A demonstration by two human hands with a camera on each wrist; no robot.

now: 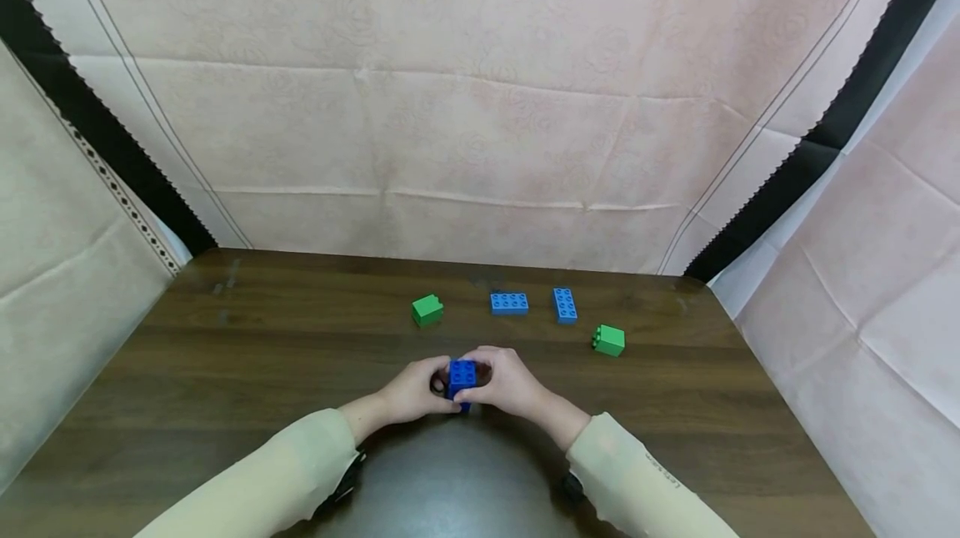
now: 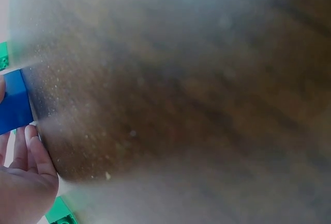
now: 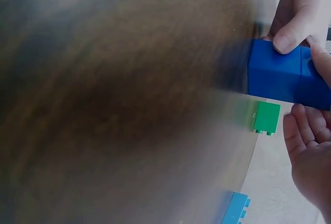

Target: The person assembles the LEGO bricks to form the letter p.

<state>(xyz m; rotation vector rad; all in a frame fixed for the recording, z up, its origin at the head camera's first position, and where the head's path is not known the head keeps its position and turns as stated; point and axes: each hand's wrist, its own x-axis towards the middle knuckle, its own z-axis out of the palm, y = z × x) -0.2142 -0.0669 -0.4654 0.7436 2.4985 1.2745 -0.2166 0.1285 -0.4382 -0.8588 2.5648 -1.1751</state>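
Two dark blue toy building bricks [image 1: 462, 373] stand stacked near the table's front, between both hands. The right wrist view shows the seam between the lower brick [image 3: 274, 71] and the upper brick [image 3: 313, 100]. My left hand [image 1: 415, 390] holds the stack from the left, its thumb on the lower brick's near face. From the right, my right hand [image 1: 510, 384] grips it with the thumb in front and the fingers behind. In the left wrist view the left hand [image 2: 28, 193] curves beside a blue brick [image 2: 15, 102].
Behind the hands lie a green brick [image 1: 427, 310], a light blue brick [image 1: 509, 304], a second light blue brick [image 1: 565, 305] and another green brick [image 1: 609, 340]. The brown wooden table [image 1: 262, 338] ends at a pale fabric wall [image 1: 450, 138] with side panels.
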